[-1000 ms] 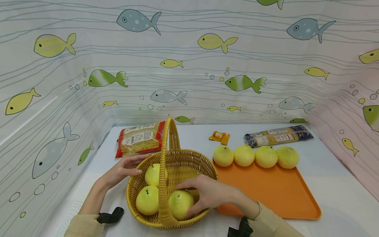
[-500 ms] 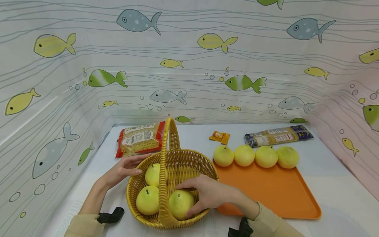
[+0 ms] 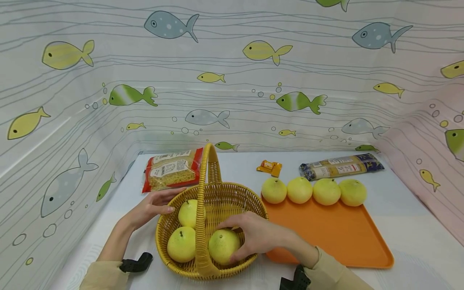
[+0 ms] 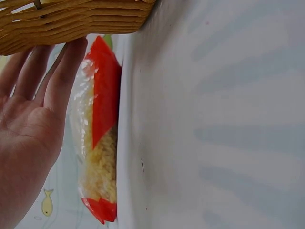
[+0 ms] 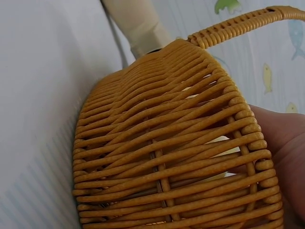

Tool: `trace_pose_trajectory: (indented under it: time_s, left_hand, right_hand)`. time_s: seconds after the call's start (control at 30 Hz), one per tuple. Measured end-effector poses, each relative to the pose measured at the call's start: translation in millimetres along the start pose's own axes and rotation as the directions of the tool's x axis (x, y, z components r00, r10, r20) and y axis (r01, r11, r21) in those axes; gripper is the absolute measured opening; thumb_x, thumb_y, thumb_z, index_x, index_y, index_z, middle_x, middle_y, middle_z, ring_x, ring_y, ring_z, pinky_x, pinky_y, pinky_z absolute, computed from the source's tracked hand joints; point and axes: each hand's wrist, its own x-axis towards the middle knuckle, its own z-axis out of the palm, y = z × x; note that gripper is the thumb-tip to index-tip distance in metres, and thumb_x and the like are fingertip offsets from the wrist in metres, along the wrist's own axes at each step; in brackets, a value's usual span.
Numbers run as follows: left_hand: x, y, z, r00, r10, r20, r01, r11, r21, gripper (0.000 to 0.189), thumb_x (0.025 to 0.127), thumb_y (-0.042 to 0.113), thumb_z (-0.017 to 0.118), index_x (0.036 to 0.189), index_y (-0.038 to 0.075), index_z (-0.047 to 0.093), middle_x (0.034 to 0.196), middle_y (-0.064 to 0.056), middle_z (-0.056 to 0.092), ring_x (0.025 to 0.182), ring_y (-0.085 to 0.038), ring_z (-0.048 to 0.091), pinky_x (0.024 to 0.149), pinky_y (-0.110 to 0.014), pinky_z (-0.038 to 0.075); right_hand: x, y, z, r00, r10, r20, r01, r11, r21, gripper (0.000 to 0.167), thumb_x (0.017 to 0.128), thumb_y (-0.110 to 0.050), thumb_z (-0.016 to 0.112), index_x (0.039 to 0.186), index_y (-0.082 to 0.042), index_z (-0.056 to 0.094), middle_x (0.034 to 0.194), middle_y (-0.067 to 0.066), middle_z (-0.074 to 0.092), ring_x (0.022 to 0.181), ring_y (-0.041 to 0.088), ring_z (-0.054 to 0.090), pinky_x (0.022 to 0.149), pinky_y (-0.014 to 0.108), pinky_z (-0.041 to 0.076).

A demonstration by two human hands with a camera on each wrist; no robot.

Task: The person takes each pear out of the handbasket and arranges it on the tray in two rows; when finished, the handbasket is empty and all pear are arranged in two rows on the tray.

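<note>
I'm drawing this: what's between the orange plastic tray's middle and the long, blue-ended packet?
In the head view, four round yellow fruits line the far edge of the tray.

From above, my head camera looks down and forward. My left wrist view, tilted sideways, faces the far pasta bag (image 4: 102, 114); my right one stands close, right of the wicker basket (image 3: 232, 193), which all three share.

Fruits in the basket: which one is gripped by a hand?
In the head view, the fruit right of the basket handle, front-right fruit: the right hand grips it. The back-left fruit and front-left fruit are in neither hand.
</note>
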Motion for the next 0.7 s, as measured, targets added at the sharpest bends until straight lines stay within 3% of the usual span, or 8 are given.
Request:
trace_pose_trajectory:
  time_s: [0.13,0.37,0.7]
  left_hand:
    - [0.2,0.0,0.0,1.000,0.003,-0.002,-0.003,1.000,0.004,0.057,0.095,0.008,0.056,0.151,0.003,0.042,0.150,-0.021,0.048,0.127,-0.006,0.056,0.098,-0.025,0.047]
    - [0.2,-0.1,0.1,1.000,0.002,-0.004,-0.002,1.000,0.009,0.057,0.095,0.009,0.056,0.150,0.003,0.043,0.149,-0.022,0.048,0.127,-0.007,0.056,0.098,-0.025,0.047]
    - [0.7,-1.9,-0.6,1.000,0.000,-0.013,0.000,1.000,0.022,0.058,0.094,0.010,0.057,0.150,0.003,0.044,0.149,-0.023,0.047,0.126,-0.005,0.056,0.097,-0.025,0.047]
  right_hand:
    - [-0.3,-0.6,0.2,0.999,0.029,0.017,-0.029,1.000,0.002,0.061,0.079,-0.030,0.085,0.134,-0.017,0.062,0.123,-0.009,0.067,0.106,-0.003,0.059,0.087,0.017,0.049]
    - [-0.6,-1.2,1.0,0.999,0.002,0.032,-0.002,1.000,-0.013,0.061,0.080,-0.030,0.084,0.136,-0.017,0.061,0.117,-0.009,0.068,0.097,-0.005,0.060,0.081,0.013,0.049]
    - [-1.1,0.3,1.1,1.000,0.007,0.012,-0.007,1.000,-0.028,0.061,0.081,-0.032,0.083,0.136,-0.016,0.062,0.120,-0.008,0.069,0.099,-0.005,0.061,0.081,0.013,0.049]
